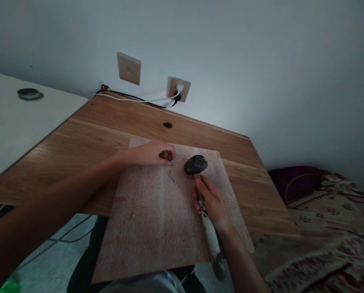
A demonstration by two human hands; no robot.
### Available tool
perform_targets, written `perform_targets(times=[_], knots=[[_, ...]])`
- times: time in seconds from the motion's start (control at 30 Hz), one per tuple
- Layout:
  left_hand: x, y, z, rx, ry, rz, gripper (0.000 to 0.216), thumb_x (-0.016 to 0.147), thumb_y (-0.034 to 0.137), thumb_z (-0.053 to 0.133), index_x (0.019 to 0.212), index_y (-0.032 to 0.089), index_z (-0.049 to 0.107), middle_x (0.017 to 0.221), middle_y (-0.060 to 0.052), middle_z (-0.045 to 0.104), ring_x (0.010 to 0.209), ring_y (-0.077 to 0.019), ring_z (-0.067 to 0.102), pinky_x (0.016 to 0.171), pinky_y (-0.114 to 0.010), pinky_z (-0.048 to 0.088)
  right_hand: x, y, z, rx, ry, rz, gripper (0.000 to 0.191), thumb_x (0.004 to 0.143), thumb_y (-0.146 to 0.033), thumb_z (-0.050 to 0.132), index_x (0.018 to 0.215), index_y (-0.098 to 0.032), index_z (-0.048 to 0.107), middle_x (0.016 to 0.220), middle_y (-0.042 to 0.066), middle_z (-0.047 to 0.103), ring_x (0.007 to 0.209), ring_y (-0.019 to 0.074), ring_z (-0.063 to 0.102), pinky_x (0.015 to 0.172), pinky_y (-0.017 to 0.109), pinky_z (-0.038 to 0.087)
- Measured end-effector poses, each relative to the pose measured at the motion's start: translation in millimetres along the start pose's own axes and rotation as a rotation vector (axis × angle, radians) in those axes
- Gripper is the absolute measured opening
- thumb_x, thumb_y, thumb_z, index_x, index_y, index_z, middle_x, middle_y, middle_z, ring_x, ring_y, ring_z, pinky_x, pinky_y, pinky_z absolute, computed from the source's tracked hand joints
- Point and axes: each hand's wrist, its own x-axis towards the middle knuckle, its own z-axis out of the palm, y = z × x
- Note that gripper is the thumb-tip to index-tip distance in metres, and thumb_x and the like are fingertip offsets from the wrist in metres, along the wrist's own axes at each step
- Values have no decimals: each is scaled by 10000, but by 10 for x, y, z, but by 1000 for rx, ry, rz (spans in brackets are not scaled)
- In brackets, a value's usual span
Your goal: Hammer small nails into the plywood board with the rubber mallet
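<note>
A reddish wooden board (157, 211) lies on the table, its near edge jutting over the front. My left hand (155, 154) rests near the board's far side, thumb and fingers pinched on a small nail (172, 162) at the surface. Just nearer to me, a couple of loose nails (172, 176) lie on the wood. My right hand (210, 197) is wrapped round the upper handle of a mallet (196, 164) with a dark, rounded head. The mallet's head is right of my left hand, and its pale, stained handle (210, 234) slants down toward me.
The wooden table (108, 126) has a round cable hole (167, 125). Cables (139, 99) run along its back to a wall socket (182, 87). To the left is a white surface holding a round dark-topped object (29, 94). Patterned bedding (331, 211) lies to the right.
</note>
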Motion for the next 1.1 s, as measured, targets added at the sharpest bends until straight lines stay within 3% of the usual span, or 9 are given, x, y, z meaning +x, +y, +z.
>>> perform_targets(times=[0.4, 1.1], knots=[[-16, -227, 84, -79, 182, 25, 57, 858, 216, 715, 858, 181, 669, 802, 6, 711, 743, -136, 645, 713, -255, 470, -2, -1, 0, -10, 1, -5, 545, 823, -719, 679, 1010, -211, 615, 625, -64, 544, 396, 102, 456, 328, 227, 373], [19, -264, 82, 90, 290, -17, 79, 835, 187, 740, 804, 184, 667, 732, 7, 708, 701, -145, 658, 675, -251, 438, 4, 27, -12, 0, 6, -16, 548, 834, -716, 685, 1029, -207, 631, 640, -64, 563, 396, 94, 467, 327, 213, 358]])
